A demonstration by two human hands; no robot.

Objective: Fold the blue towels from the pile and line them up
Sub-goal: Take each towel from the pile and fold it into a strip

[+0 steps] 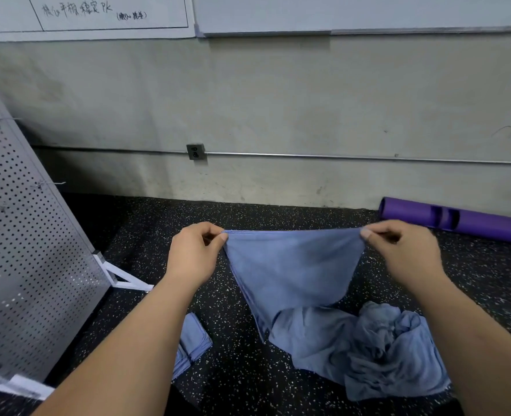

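- The pile [377, 346] of crumpled blue towels lies on the floor [248, 385] at 5 o'clock; most of the work remains.
- The held towel [293, 265] hangs at 6 o'clock, its folding unfinished.
- The folded towels [192, 340] at 7 o'clock are half hidden by a forearm; perhaps two are done.
- The left hand [194, 250] and right hand [401, 250] each pinch a top corner.

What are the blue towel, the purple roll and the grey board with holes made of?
The blue towel looks like soft, thin cloth, maybe cotton: it sags and creases between the left hand and right hand. The purple roll looks like smooth, matte foam or rubber. The grey board looks like metal sheet: stiff, faintly shiny, with punched rows of holes.
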